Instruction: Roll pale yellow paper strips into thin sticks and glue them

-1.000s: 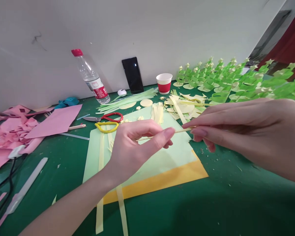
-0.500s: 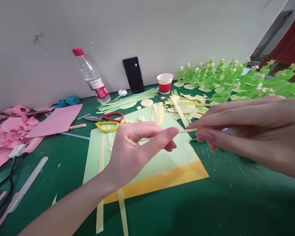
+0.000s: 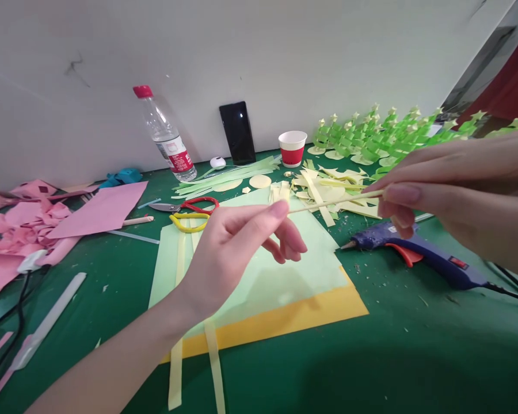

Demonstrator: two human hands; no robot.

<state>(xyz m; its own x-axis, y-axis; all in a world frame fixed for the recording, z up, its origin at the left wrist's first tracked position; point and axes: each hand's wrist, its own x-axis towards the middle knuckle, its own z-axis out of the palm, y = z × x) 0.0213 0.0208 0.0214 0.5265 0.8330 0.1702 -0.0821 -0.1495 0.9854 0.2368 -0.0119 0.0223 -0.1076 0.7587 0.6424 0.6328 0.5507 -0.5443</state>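
A narrow pale-yellow paper strip, seen almost edge-on, stretches between my two hands above the papers. My left hand pinches its left end between thumb and index finger, the other fingers curled below. At the right end, the thumb and fingertips of my right hand close on the strip. Beneath my left hand lies a light-green sheet on a yellow-orange sheet. Two more pale-yellow strips run off the sheets' near edge. Below my right hand lies a blue glue gun with a red trigger.
Scissors with red and yellow handles lie left of my left hand. Behind are a bottle, a phone, a paper cup, paper scraps and green paper ornaments topped with stars. Pink paper covers the left side.
My right hand has moved up and right, so a longer stretch of the strip shows between the hands. The glue gun, mostly hidden before, is now visible. Both hands keep their pinch.
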